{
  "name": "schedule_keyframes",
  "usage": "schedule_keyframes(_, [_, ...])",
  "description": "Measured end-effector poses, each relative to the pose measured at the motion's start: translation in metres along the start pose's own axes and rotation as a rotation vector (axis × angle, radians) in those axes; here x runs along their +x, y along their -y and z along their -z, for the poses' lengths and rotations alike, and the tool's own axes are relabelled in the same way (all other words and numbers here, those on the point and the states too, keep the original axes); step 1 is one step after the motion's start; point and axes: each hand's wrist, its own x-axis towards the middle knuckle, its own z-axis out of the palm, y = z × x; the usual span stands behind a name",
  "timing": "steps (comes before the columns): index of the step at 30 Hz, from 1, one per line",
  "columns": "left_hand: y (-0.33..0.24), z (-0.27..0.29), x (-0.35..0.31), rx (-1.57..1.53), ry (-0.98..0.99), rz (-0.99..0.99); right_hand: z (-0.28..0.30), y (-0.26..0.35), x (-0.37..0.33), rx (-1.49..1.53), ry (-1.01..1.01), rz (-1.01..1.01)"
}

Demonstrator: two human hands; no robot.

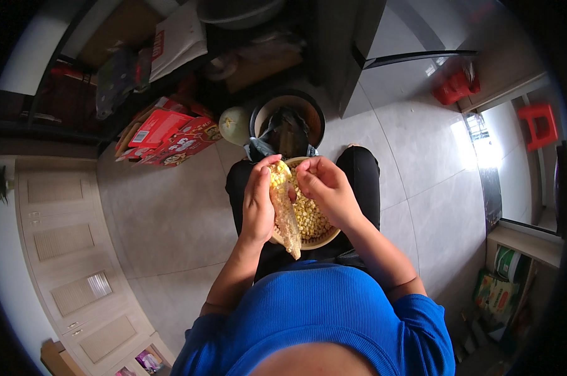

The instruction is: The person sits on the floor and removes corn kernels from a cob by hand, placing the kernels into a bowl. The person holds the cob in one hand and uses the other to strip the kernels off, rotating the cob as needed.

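An ear of corn (286, 216) lies tilted in my left hand (258, 203), whose fingers wrap its left side. Yellow kernels still cover its upper end, while the lower part is a bare, pale cob pointing toward me. My right hand (329, 191) is closed, with curled fingers and thumb right beside the kernelled end; whatever is between the fingertips is hidden. Below both hands, a round yellowish bowl (324, 241) sits between my legs. Loose corn kernels (313, 216) fill much of what shows of it.
Just beyond the bowl stands a round bin (321, 119) with a dark plastic bag (268, 141). A pale green melon or gourd (234, 125) and red cardboard boxes (171, 133) are to its left. Farther right are a red basket (456, 86) and a red stool (538, 126).
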Motion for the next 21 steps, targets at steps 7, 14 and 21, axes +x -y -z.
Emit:
schedule_keyframes(7, [0.007,0.008,-0.001,0.305,0.060,-0.175,-0.011,0.019,-0.010,-0.741,0.020,0.332])
schedule_keyframes(14, [0.002,0.003,-0.004,0.223,0.098,-0.141,-0.010,0.026,-0.009,-0.957,0.114,0.522])
schedule_keyframes(21, [0.004,0.004,-0.007,0.084,0.121,-0.062,-0.010,0.029,-0.010,-0.930,0.128,0.545])
